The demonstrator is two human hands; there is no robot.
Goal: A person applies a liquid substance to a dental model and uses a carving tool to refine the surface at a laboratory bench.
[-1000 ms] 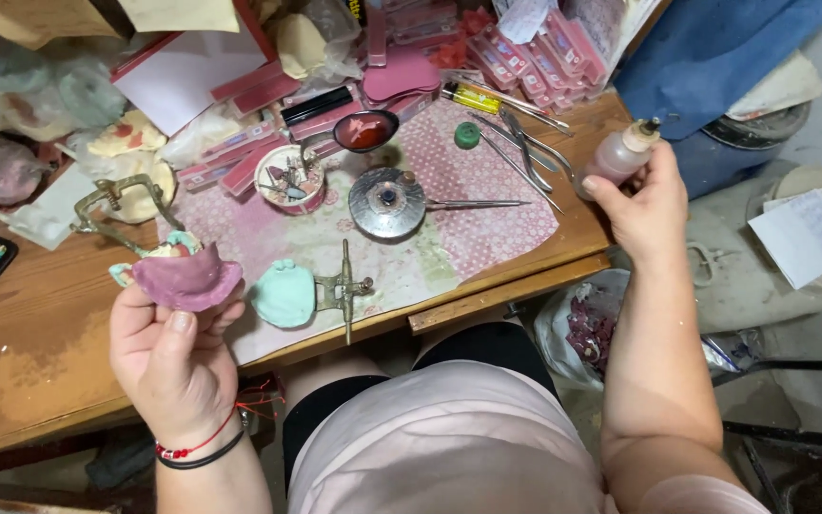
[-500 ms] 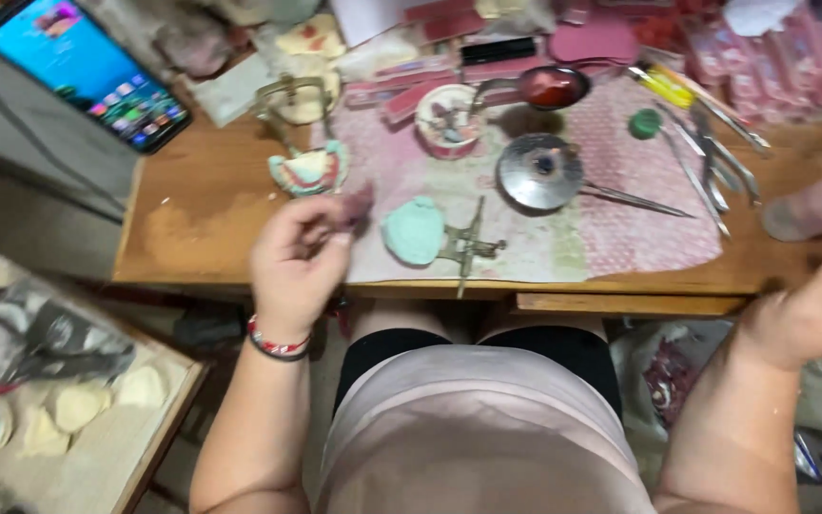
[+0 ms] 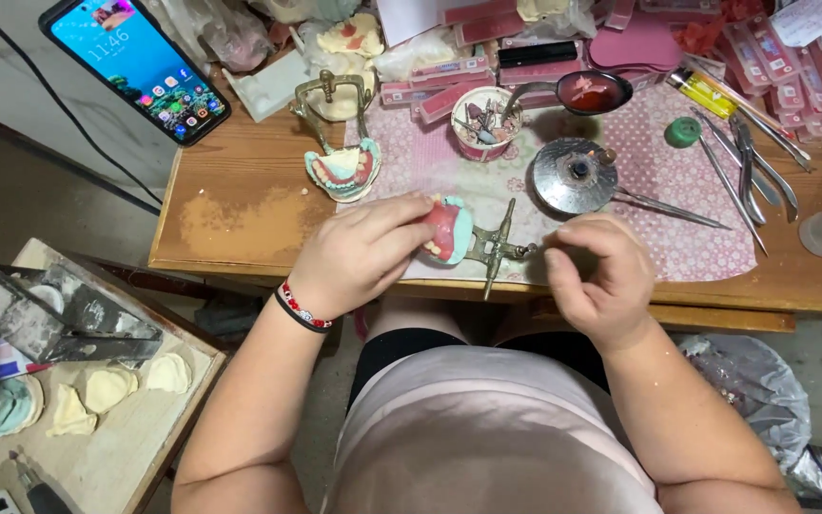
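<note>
Your left hand (image 3: 359, 255) sits at the near edge of the wooden table (image 3: 240, 205), fingers curled shut around a dental cast (image 3: 446, 231), pale green with pink wax and teeth showing; the cast lies at the fingertips, on the side toward your right hand. Your right hand (image 3: 596, 276) rests just beside it, fingers bent inward and pinched loosely; whether they hold a small part cannot be told from this view. Between the two hands lies a brass articulator frame (image 3: 494, 247), its long axis running away from you, its near end overhanging the table edge. The left hand is the nearer to the cast; the right is nearer the frame's side arm. Farther back stand a second mounted cast (image 3: 342, 171), a cup of burs (image 3: 480, 124), a round metal lamp (image 3: 577, 174), and a smartphone (image 3: 135, 67) at the far left corner.
</note>
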